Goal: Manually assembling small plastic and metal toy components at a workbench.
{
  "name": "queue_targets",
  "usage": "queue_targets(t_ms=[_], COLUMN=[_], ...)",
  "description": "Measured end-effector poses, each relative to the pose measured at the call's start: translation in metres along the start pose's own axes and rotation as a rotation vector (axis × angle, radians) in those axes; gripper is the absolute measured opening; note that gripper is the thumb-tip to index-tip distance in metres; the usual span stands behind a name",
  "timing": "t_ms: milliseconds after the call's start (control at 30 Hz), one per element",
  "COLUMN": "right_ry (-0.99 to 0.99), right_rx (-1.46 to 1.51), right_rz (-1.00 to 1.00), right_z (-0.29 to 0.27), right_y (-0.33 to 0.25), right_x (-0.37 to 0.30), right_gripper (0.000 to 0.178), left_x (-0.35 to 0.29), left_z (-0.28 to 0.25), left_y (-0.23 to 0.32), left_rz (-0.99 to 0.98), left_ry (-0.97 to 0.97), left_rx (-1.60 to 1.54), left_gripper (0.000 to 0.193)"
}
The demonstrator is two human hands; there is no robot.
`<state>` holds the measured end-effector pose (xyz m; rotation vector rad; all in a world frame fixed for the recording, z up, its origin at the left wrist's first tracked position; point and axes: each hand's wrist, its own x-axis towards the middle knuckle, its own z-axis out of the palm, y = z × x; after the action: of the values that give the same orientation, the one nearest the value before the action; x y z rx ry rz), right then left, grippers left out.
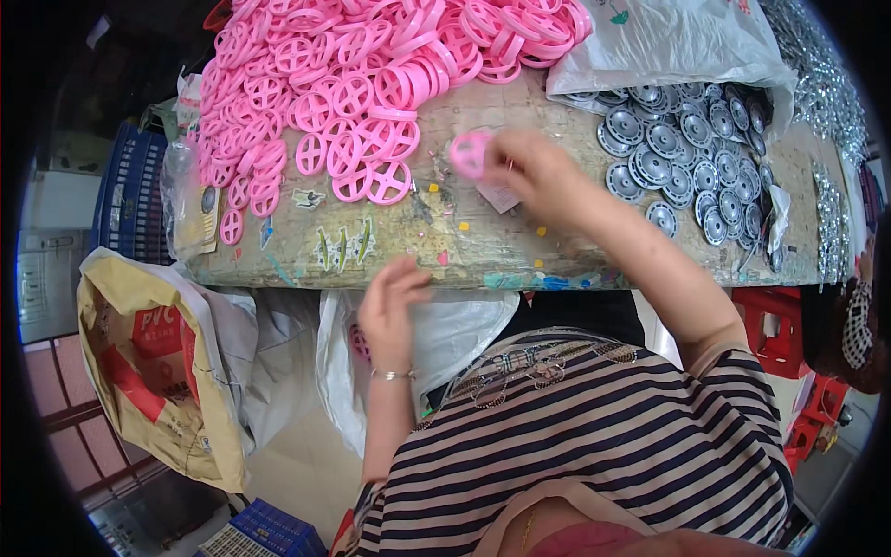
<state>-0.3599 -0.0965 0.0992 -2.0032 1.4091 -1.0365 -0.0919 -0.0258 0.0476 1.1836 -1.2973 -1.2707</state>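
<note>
Head view: right hand (538, 176) reaches over the worktop (492, 237), thumb and fingers closed on a pink wheel (471, 154); blur hides the exact contact. Left hand (390, 302) well apart from it, at the front edge, fingers loosely spread, nothing seen in it. Wheel sits just left of the right fingertips – by far the nearer hand – and, from the left hand, lies to the right and toward the far edge. Round, so no clear long axis; face mostly up, tilt uncertain. Containers: white bag (445, 348) below the front edge, under the left hand; one pink piece (360, 342) shows there, inside or behind the film – cannot tell. Paper sack (100, 306) gapes below the left front corner, red surface within, contents unclear. Translucent bag (668, 56) at the far right corner, silver discs (664, 139) spread from beneath its lip
</note>
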Motion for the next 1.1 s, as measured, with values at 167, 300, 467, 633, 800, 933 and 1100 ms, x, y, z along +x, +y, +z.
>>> queue_targets(t_ms=[167, 300, 467, 633, 800, 933, 1100], right_ry=[-0.055, 0.088, 0.331, 0.379, 0.170, 0.081, 0.167], right_rx=[0.074, -0.036, -0.791, -0.774, 0.193, 0.014, 0.075], right_rz=[-0.103, 0.161, 0.035, 0.120, 0.487, 0.124, 0.150], right_z=[0.007, -0.044, -0.094, -0.091, -0.063, -0.012, -0.001], right_y=[-0.017, 0.018, 0.095, 0.111, 0.026, -0.003, 0.001], right_x=[-0.055, -0.067, -0.067, -0.050, -0.038, -0.061, -0.059], right_gripper=[0.015, 0.020, 0.027, 0.021, 0.026, 0.033, 0.033], left_x=[0.045, 0.046, 0.048, 0.048, 0.047, 0.047, 0.046], left_z=[0.096, 0.103, 0.111, 0.112, 0.103, 0.106, 0.107], left_y=[0.006, 0.002, 0.005, 0.006, 0.000, 0.005, 0.004], left_rz=[-0.212, -0.220, -0.262, -0.258, -0.271, -0.260, -0.236], left_ry=[-0.249, -0.378, -0.367, -0.321, -0.311, -0.350, -0.378], left_rx=[-0.386, -0.417, -0.531, -0.541, -0.584, -0.604, -0.603], left_gripper=[0.038, 0.038, 0.037, 0.032, 0.038, 0.041, 0.043])
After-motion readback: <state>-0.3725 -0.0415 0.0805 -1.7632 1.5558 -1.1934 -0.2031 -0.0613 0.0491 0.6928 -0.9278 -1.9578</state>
